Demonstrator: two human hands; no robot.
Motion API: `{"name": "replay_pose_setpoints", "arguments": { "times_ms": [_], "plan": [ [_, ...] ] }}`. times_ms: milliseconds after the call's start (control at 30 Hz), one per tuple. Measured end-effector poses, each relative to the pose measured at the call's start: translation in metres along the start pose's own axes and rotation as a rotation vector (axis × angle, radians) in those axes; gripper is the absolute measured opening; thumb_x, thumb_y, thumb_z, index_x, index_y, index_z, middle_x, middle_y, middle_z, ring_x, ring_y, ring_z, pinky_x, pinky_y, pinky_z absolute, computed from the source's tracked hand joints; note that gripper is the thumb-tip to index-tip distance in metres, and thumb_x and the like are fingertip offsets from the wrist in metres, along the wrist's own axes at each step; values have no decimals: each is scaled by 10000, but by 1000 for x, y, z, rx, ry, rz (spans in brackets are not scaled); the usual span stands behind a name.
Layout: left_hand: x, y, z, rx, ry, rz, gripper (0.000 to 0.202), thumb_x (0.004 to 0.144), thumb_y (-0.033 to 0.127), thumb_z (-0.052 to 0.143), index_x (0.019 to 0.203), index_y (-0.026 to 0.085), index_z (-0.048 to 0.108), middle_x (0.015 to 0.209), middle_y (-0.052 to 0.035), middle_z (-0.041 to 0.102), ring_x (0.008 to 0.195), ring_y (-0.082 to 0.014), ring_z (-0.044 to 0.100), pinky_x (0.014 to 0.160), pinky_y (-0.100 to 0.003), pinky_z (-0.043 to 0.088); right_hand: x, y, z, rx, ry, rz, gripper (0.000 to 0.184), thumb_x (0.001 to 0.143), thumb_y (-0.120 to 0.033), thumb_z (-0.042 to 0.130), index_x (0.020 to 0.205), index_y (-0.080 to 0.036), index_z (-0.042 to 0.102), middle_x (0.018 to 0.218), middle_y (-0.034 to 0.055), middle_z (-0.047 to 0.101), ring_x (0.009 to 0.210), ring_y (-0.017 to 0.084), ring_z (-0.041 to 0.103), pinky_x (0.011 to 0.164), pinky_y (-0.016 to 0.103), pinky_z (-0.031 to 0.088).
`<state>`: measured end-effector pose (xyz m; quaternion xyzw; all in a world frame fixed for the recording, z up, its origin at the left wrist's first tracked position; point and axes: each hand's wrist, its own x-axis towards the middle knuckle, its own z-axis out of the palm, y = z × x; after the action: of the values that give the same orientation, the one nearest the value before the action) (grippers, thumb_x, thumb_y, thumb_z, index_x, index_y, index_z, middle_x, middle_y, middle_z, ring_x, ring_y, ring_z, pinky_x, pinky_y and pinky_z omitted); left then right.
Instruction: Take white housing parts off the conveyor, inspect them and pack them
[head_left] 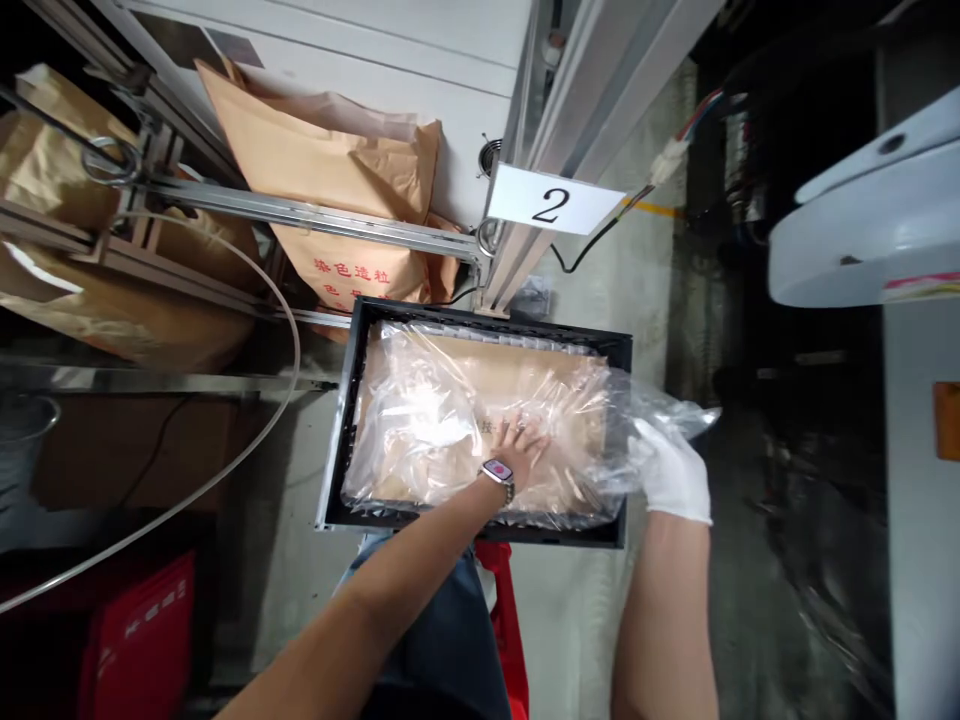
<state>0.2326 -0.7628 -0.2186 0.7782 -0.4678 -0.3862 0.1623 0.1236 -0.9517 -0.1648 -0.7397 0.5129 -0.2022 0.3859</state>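
A black crate (630, 350) stands in front of me. Inside it lies a sheet of brown cardboard (517, 365), with a clear plastic bag (420, 405) crumpled over much of it. My left hand (519, 447), bare and with a watch (497, 469) at the wrist, rests with fingers spread on the plastic near the crate's middle. At the crate's right side, my right hand (675, 475) wears a white glove. Its fingers are closed on the gathered end of the plastic bag, which sticks out past the rim.
Brown paper sacks (337, 170) stand behind a metal rail (315, 220) at the upper left. A post carries a sign (555, 200) reading 2. A pale hose (292, 370) curves along the left. Red plastic (506, 620) shows below the crate, and a white machine (862, 230) stands right.
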Motion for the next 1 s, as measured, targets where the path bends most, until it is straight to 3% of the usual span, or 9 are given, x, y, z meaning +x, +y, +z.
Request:
{"name": "replay_pose_setpoints", "arguments": {
  "times_ms": [100, 200, 333, 400, 467, 533, 600, 800, 1000],
  "plan": [
    [-25, 1, 1, -34, 48, 38, 484, 961, 215, 542, 1441, 180, 589, 1611, -168, 456, 1526, -432, 333, 1224, -681, 325, -41, -29, 29, 85, -190, -106, 331, 833, -464, 760, 1011, -189, 805, 1023, 109, 792, 901, 256, 737, 879, 423, 603],
    [-104, -3, -35, -75, 180, 126, 503, 1011, 189, 459, 1498, 308, 496, 1435, -103, 618, 1384, -254, 542, 1141, -459, 499, -70, -48, 53, 39, -414, -348, 159, 925, -357, 691, 964, -267, 816, 939, 58, 789, 879, 243, 719, 908, 426, 575],
    [-184, -49, -121, 14, 957, 17, 1065, 796, 393, 863, 1624, 410, 194, 1546, -121, 422, 1412, -354, 471, 1169, -581, 433, -79, -51, 70, 99, -427, -419, 107, 940, -350, 683, 908, -268, 745, 1229, 76, 715, 1233, 282, 626, 1079, 502, 491],
    [-176, -80, -156, 130, 753, -38, 1326, 674, 652, 879, 1668, 262, 93, 1693, -202, 187, 1562, -514, 109, 1238, -747, 139, -79, -50, 75, 191, -412, -353, 120, 985, -366, 624, 959, -255, 663, 1263, 77, 695, 1289, 263, 595, 1135, 514, 446],
    [-140, -101, -172, 73, 520, -28, 1057, 694, 691, 838, 1559, 239, 432, 1710, -180, 211, 1561, -548, 7, 1211, -781, 1, -81, -52, 80, 259, -397, -263, 139, 1035, -378, 531, 1040, -254, 592, 1082, 53, 723, 1083, 214, 674, 1040, 447, 515],
    [-90, -105, -166, -247, 259, 44, 514, 837, 612, 741, 1175, 224, 729, 1571, -141, 492, 1512, -477, 286, 1240, -705, 118, -85, -57, 86, 259, -380, -222, 169, 1048, -403, 503, 1071, -251, 574, 951, 27, 701, 893, 183, 674, 898, 367, 558],
    [-44, -97, -148, -564, 11, 71, 462, 915, 623, 621, 941, 177, 739, 1219, -141, 719, 1246, -376, 596, 1142, -587, 403, -90, -62, 90, 235, -417, -245, 178, 1034, -415, 538, 1054, -248, 599, 942, 30, 695, 852, 178, 662, 823, 325, 559],
    [-4, -83, -117, -820, -73, 66, 558, 1015, 615, 414, 844, 147, 664, 722, -59, 677, 681, -182, 633, 707, -342, 554, -75, -77, 86, 161, -508, -404, 145, 1031, -352, 565, 1014, -250, 668, 1007, 49, 696, 917, 189, 681, 842, 323, 563],
    [-20, -93, -108, -760, -127, 201, 567, 715, 573, 869, 1091, 181, 706, 993, -65, 728, 934, -236, 686, 844, -381, 577, -62, -102, 84, -197, -525, -584, 161, 998, -309, 614, 910, -249, 735, 926, 61, 714, 853, 237, 687, 800, 379, 538]
  ]
}}
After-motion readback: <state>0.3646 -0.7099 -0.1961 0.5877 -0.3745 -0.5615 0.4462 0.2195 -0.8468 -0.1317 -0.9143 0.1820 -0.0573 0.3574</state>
